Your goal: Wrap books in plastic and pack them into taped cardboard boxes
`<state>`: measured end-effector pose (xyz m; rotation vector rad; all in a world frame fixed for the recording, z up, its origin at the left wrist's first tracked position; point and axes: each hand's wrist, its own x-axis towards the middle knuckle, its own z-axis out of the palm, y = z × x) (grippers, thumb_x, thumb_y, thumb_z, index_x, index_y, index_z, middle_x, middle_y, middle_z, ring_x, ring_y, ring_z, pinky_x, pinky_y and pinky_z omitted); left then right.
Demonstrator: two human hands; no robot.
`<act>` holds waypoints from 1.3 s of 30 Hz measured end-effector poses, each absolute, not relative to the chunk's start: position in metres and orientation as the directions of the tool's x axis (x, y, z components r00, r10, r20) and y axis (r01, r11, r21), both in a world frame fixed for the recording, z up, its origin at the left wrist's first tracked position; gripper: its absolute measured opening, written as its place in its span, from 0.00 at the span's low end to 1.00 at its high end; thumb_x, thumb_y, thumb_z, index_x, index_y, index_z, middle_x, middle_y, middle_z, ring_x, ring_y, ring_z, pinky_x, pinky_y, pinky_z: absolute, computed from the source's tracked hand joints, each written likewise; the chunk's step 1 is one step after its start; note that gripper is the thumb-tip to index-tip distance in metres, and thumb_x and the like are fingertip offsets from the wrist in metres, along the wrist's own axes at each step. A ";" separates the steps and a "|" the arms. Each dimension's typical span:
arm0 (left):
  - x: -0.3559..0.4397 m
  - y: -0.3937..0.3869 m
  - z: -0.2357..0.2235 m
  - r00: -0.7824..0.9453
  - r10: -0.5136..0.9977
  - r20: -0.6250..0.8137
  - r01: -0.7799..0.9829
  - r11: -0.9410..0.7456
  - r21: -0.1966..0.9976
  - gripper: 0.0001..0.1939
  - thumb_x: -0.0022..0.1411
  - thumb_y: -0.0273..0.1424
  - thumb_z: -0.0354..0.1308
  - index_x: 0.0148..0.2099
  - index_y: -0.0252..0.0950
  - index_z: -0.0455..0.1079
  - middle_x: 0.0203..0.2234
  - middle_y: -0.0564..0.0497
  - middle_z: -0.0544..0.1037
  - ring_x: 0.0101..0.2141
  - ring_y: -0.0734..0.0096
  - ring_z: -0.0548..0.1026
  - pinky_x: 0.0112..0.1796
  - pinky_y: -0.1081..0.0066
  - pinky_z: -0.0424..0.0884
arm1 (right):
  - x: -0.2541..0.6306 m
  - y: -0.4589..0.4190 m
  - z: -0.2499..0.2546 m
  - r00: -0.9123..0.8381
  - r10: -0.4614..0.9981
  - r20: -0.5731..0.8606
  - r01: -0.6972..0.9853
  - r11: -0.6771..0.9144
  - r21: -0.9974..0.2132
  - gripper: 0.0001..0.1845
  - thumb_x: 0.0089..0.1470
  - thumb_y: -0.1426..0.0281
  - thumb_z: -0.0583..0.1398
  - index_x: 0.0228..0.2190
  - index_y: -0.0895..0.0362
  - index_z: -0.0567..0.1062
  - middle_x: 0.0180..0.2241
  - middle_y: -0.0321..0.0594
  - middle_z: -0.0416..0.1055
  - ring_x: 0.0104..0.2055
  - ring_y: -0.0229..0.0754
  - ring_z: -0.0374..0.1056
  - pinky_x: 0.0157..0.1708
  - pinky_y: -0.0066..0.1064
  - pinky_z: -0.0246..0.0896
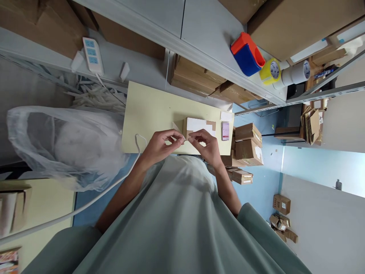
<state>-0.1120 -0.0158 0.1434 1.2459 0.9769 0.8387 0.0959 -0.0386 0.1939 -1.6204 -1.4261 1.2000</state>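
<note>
My left hand (163,146) is closed in a pinch, thumb against fingertips, above the front edge of the pale yellow table (151,110). Facing it, my right hand (207,147) pinches as well, and the fingertips of the two hands nearly meet. A tiny whitish bit shows at the left fingertips, too small to name; whether the right fingers hold it too is unclear. Just beyond the hands a small cardboard box (211,125) with a white label lies on the table. A phone (225,131) with a lit screen rests to its right, beside a white paper slip (226,116).
A white cable (97,198) runs across the left side onto the table. Left of the table sits a clear plastic bag (68,144). The shelf above bears a power strip (92,56), a red-and-blue holder (247,55) and tape rolls (269,71). Cardboard boxes (248,146) stand right.
</note>
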 end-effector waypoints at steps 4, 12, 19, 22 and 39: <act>-0.110 -0.012 0.142 0.389 0.916 -0.101 0.042 0.092 0.995 0.12 0.67 0.41 0.62 0.40 0.39 0.81 0.35 0.51 0.85 0.37 0.66 0.81 0.42 0.69 0.77 | 0.092 -0.036 0.203 -0.079 0.979 -0.188 0.417 -0.139 -0.898 0.21 0.61 0.46 0.71 0.37 0.50 0.86 0.39 0.40 0.79 0.39 0.42 0.75 0.42 0.37 0.76; -0.105 -0.010 0.144 0.421 0.903 -0.091 0.055 0.074 0.996 0.11 0.67 0.40 0.60 0.38 0.40 0.79 0.34 0.51 0.85 0.37 0.65 0.80 0.42 0.68 0.77 | 0.101 -0.031 0.192 -0.124 0.975 -0.186 0.506 -0.099 -0.857 0.19 0.69 0.50 0.65 0.35 0.52 0.82 0.37 0.39 0.79 0.39 0.42 0.75 0.43 0.37 0.75; -0.104 -0.012 0.119 0.328 0.922 -0.205 0.128 0.172 0.977 0.14 0.63 0.45 0.63 0.36 0.40 0.78 0.35 0.49 0.85 0.37 0.62 0.81 0.39 0.68 0.76 | 0.116 -0.031 0.186 -0.008 0.983 -0.185 0.515 -0.154 -0.843 0.16 0.68 0.53 0.63 0.36 0.52 0.76 0.37 0.38 0.77 0.38 0.42 0.76 0.43 0.37 0.76; -0.101 -0.012 0.113 0.302 0.922 -0.243 0.103 0.222 0.970 0.17 0.65 0.48 0.64 0.40 0.40 0.80 0.38 0.47 0.86 0.40 0.59 0.82 0.40 0.66 0.77 | 0.119 -0.033 0.185 0.028 0.982 -0.189 0.510 -0.177 -0.842 0.18 0.68 0.51 0.63 0.36 0.52 0.76 0.37 0.39 0.77 0.38 0.43 0.76 0.42 0.37 0.76; -0.080 0.011 0.057 -0.157 0.955 -0.253 0.054 0.264 0.963 0.06 0.58 0.36 0.65 0.35 0.39 0.76 0.27 0.54 0.75 0.28 0.71 0.72 0.32 0.71 0.69 | 0.130 -0.054 0.186 0.240 0.968 -0.071 0.440 -0.174 -0.881 0.22 0.69 0.45 0.62 0.37 0.51 0.74 0.30 0.36 0.76 0.33 0.44 0.78 0.39 0.36 0.75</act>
